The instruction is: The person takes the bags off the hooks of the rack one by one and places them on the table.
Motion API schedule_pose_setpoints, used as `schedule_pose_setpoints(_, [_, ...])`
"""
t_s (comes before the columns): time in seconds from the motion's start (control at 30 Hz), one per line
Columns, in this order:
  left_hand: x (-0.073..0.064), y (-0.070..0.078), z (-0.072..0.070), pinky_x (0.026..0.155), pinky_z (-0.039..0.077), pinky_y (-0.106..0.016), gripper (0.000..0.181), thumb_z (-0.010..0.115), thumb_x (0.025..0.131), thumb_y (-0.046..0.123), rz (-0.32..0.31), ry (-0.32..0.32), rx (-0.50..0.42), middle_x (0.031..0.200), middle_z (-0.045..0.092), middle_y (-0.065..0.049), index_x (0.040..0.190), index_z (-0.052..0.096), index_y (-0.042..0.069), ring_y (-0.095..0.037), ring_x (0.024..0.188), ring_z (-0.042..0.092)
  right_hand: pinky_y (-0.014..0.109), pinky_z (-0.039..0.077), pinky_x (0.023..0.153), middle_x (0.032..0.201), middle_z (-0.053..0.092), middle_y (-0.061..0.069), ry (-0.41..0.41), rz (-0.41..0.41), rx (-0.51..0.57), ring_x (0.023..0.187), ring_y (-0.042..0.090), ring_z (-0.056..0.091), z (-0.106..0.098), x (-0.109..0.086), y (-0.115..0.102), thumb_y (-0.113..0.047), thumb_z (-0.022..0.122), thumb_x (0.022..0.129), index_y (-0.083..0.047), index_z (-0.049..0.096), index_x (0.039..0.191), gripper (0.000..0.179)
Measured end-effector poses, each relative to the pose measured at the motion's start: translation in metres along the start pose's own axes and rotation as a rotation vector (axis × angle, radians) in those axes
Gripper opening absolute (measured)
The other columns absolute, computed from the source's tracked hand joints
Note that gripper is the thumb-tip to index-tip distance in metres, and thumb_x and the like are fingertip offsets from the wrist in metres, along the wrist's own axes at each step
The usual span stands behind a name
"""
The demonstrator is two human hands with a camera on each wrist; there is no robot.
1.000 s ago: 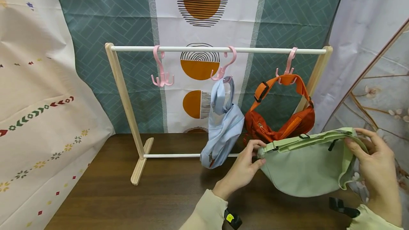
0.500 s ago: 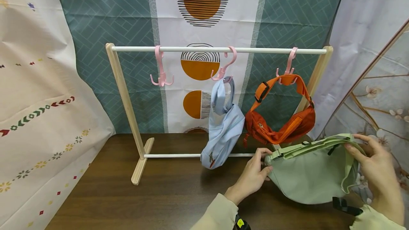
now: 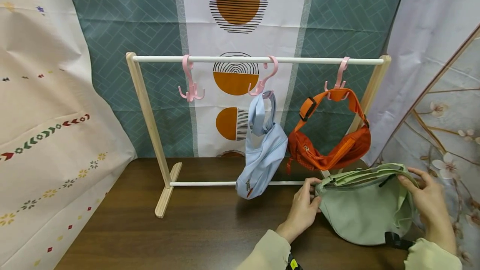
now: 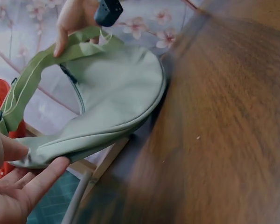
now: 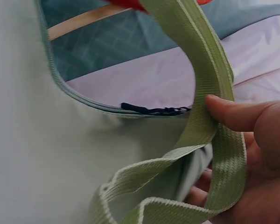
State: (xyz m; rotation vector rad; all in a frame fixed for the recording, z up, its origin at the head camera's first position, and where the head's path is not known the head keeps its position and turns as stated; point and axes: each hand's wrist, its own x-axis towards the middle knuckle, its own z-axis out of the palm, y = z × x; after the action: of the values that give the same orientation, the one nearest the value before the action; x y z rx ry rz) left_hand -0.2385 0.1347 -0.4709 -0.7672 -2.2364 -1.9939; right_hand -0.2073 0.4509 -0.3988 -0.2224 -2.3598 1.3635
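A pale green sling bag point(image 3: 363, 207) hangs between both hands, low at the right side of the table. My left hand point(image 3: 303, 205) pinches its left end between thumb and fingers. At the other end, my right hand point(image 3: 429, 201) grips the bag's top corner with the webbing strap point(image 5: 205, 79); the thumb presses on that strap in the right wrist view. A dark zipper pull point(image 5: 154, 110) shows along the bag's top seam. Just behind, an orange bag point(image 3: 330, 149) hangs by its strap from a pink hook point(image 3: 340, 79).
A wooden rack with a white top rail point(image 3: 228, 59) stands on the brown table point(image 3: 180, 236). From its middle pink hook point(image 3: 262, 82) hangs a light blue bag point(image 3: 262, 157). The left pink hook point(image 3: 191, 84) bears nothing. Patterned cloths line the back and sides.
Both hands have lowered the green bag toward the table. The left hand has shifted right, bringing the hands closer together. The left pink hook has turned a little.
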Motion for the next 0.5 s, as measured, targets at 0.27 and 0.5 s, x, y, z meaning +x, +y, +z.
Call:
schedule_pose_setpoints(0.27, [-0.001, -0.004, 0.014, 0.069, 0.056, -0.018, 0.049, 0.061, 0.1, -0.008, -0.06, 0.038, -0.039, 0.119, 0.059, -0.004, 0.139, 0.053, 0.02, -0.004, 0.092, 0.063, 0.014, 0.044, 0.082, 0.153, 0.048, 0.007, 0.03, 0.186, 0.037, 0.098, -0.003, 0.055, 0.011, 0.004, 0.021, -0.044, 0.053, 0.107, -0.044, 0.04, 0.157, 0.052])
schedule_pose_setpoints(0.5, [-0.001, -0.008, 0.019, 0.077, 0.054, -0.019, 0.049, 0.063, 0.101, 0.003, -0.091, 0.025, 0.056, 0.122, 0.058, -0.001, 0.146, 0.052, 0.018, -0.005, 0.1, 0.063, 0.016, 0.044, 0.067, 0.087, 0.048, -0.036, 0.044, 0.182, 0.029, 0.078, -0.008, 0.05, 0.016, 0.007, 0.04, -0.033, 0.056, 0.108, -0.043, 0.055, 0.14, 0.034])
